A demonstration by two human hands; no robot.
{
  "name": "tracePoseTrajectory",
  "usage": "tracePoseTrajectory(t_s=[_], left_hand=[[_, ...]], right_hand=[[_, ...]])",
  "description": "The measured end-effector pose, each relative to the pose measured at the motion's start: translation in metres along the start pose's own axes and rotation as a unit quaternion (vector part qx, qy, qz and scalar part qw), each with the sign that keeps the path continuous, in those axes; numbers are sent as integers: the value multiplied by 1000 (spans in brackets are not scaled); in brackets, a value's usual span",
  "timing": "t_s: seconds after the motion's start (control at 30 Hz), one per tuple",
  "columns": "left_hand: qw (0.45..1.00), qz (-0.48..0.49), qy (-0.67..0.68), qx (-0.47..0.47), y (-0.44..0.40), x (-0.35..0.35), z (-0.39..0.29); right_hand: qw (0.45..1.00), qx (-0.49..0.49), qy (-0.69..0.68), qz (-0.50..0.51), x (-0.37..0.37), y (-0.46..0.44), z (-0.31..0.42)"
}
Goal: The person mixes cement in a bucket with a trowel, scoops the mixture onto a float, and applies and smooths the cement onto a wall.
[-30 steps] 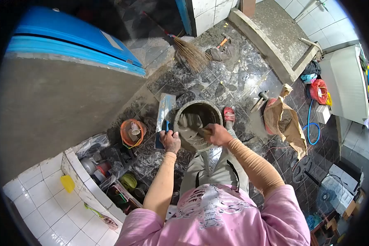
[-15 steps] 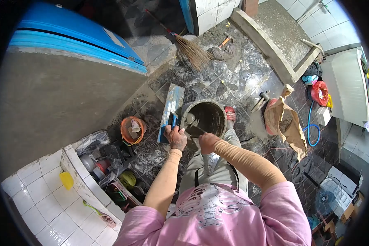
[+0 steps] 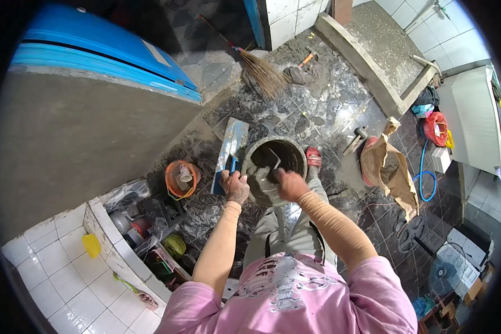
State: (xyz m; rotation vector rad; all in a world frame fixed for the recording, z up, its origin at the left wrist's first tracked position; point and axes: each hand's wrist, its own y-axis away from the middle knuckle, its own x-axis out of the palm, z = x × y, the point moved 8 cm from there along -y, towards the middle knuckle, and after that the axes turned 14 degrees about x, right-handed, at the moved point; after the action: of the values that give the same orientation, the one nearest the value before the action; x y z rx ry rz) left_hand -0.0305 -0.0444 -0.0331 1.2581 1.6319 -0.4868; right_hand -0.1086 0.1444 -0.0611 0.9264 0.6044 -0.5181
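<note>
My left hand [image 3: 236, 186] is closed round the blue handle of a long plastering float [image 3: 234, 136], whose grey-smeared face tilts up left of the bucket. My right hand [image 3: 289, 185] grips a trowel [image 3: 276, 160] over the near side of the bucket; its bent metal neck shows, while its handle is mostly covered by my fingers. Wet grey mortar [image 3: 263, 182] lies under the trowel, and how far the blade sits in it I cannot make out. The dark round bucket [image 3: 304, 153] stands on the floor before my legs, its inner wall coated grey.
An orange bucket [image 3: 170, 181] with a cup inside stands to the left. A straw broom [image 3: 264, 72] and a hammer [image 3: 307, 59] lie ahead. On the right are a torn paper sack [image 3: 392, 172], a blue hose [image 3: 428, 195] and a fan [image 3: 446, 270]. A concrete curb [image 3: 362, 61] runs beyond.
My right hand and the trowel have moved slightly forward and right over the bucket, and the trowel's angle has turned. My left hand has shifted slightly left with the float.
</note>
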Motion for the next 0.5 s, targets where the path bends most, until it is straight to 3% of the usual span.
tracePoseTrajectory(t_s=[0.1, 0.2, 0.3, 0.33, 0.43, 0.5], left_hand=[[1000, 2, -15, 28, -6, 7, 8], [1000, 13, 1, 19, -9, 6, 7], [999, 35, 11, -21, -14, 12, 22], [998, 37, 15, -39, -11, 10, 21], [998, 9, 18, -52, -9, 7, 19], [998, 2, 14, -66, -6, 5, 13]], right_hand=[[992, -28, 83, 91, -2, 31, 51], [946, -269, 171, 61, 21, 61, 69], [922, -322, 214, 36, 4, 70, 53], [909, -338, 231, 78, 3, 68, 47], [920, -272, 228, 167, -22, 36, 10], [941, -249, 197, 121, -54, 30, -8]])
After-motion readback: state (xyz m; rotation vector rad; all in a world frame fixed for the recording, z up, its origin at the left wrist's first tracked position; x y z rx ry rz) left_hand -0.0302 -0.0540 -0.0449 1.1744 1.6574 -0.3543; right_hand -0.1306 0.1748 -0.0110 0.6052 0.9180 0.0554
